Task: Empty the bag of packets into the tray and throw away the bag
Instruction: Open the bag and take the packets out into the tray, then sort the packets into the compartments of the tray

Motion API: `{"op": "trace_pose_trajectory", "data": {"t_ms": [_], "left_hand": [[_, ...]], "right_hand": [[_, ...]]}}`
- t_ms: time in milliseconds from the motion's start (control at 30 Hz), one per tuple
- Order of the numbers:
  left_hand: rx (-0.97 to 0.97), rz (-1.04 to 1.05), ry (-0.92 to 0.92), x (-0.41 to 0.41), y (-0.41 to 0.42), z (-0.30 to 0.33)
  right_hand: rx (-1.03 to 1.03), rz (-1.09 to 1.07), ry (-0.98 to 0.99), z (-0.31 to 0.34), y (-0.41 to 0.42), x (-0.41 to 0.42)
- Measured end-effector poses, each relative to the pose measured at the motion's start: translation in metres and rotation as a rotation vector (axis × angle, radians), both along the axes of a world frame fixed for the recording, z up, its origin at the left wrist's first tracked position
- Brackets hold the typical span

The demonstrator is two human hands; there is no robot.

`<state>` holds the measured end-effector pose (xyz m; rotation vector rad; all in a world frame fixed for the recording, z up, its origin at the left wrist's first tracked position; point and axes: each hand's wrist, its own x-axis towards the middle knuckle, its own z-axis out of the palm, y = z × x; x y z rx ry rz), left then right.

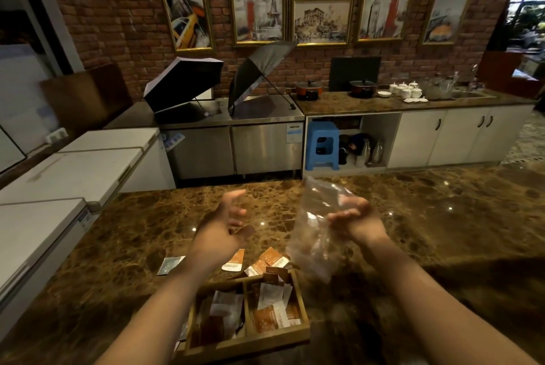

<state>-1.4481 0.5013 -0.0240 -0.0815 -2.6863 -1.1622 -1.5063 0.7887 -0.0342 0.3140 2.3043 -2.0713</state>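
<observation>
A clear plastic bag (314,226) hangs in the air above the counter, and my right hand (355,218) grips it near the middle. It looks empty. My left hand (225,224) hovers to the left of the bag with its fingers spread, holding nothing. Below both hands a wooden tray (303,328) with two compartments holds orange, white and brown packets (269,310). Several orange packets (267,261) and a dark one (169,265) lie loose on the marble just beyond the tray.
The brown marble counter (442,217) stretches ahead and right. White chest freezers (73,167) stand at the left. Behind are a steel unit with two open umbrellas (182,84), a blue stool (321,145) and a back counter with pots and cups.
</observation>
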Motion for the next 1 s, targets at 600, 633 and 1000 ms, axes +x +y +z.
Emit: {"op": "trace_pose_trajectory", "data": {"t_ms": [600,633,1000], "left_hand": [[-0.290,0.115,-0.240,0.033,-0.034,-0.064],[-0.311,0.101,-0.260,0.036,-0.033,-0.064],[-0.453,-0.015,-0.324,0.061,-0.044,-0.080]], "right_hand": [[0.811,0.215,0.128,-0.050,-0.006,0.040],[0.827,0.286,0.143,-0.052,-0.022,0.042],[1.020,0.502,0.109,-0.079,-0.106,0.056]]}}
